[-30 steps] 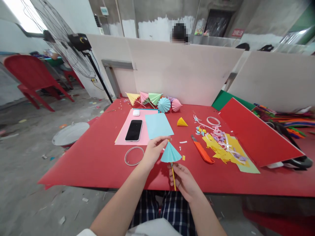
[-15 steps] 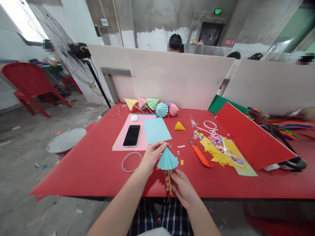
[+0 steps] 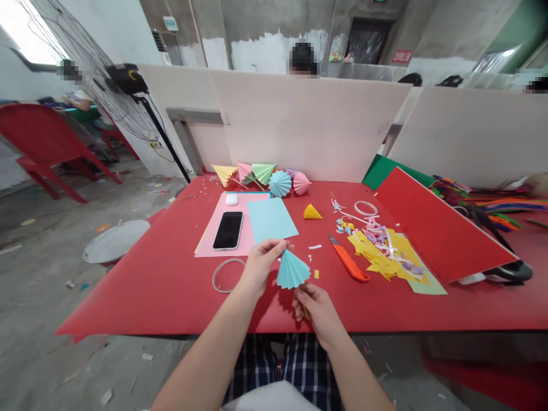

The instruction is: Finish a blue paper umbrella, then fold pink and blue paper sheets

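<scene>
A small pleated light-blue paper umbrella (image 3: 293,270) is held just above the front of the table, its point up and tilted toward the left. My left hand (image 3: 263,264) pinches it at the peak. Below the pleated edge, the fingers of my right hand (image 3: 317,308) are closed round its yellow stem (image 3: 305,312), most of which they hide. Closest to my left hand lie a light-blue paper sheet (image 3: 273,220) and a roll of clear tape (image 3: 215,277). An orange utility knife (image 3: 350,261) lies to the right of both hands.
Several finished paper umbrellas (image 3: 280,184) stand along the white partition (image 3: 308,125). A phone (image 3: 228,230) lies on pink paper (image 3: 203,242). A yellow folded cone (image 3: 312,212), paper scraps (image 3: 372,251) and a leaning red board (image 3: 440,228) occupy the right side of the red table (image 3: 171,302).
The umbrella has tilted so its pleated edge swings right, and my right hand has shifted slightly right with the stem. My left hand still pinches the peak. The camera view has shifted a little.
</scene>
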Motion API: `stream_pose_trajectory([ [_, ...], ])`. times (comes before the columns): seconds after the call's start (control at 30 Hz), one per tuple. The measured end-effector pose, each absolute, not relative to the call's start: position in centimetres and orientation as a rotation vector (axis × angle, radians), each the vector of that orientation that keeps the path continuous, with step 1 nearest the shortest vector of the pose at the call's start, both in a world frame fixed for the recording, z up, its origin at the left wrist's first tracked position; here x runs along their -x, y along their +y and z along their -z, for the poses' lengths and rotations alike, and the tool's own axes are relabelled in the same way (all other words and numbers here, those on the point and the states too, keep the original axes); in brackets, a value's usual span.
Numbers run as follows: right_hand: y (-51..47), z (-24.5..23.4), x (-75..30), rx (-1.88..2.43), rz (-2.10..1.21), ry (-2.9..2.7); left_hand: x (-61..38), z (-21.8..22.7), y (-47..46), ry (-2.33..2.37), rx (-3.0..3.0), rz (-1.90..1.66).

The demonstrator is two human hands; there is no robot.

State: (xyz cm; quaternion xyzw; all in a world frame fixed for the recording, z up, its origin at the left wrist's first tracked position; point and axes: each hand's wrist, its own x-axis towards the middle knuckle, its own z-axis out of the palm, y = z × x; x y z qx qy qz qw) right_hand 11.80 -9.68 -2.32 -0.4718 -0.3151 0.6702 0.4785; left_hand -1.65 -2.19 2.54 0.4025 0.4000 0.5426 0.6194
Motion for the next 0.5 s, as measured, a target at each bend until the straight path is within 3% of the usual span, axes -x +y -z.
stream_pose_trajectory([
  [0.5,-9.3,2.2,-13.1,1.296,-1.503,-0.928,2.4,-1.7,-2.9,0.875,-0.949,-1.364],
])
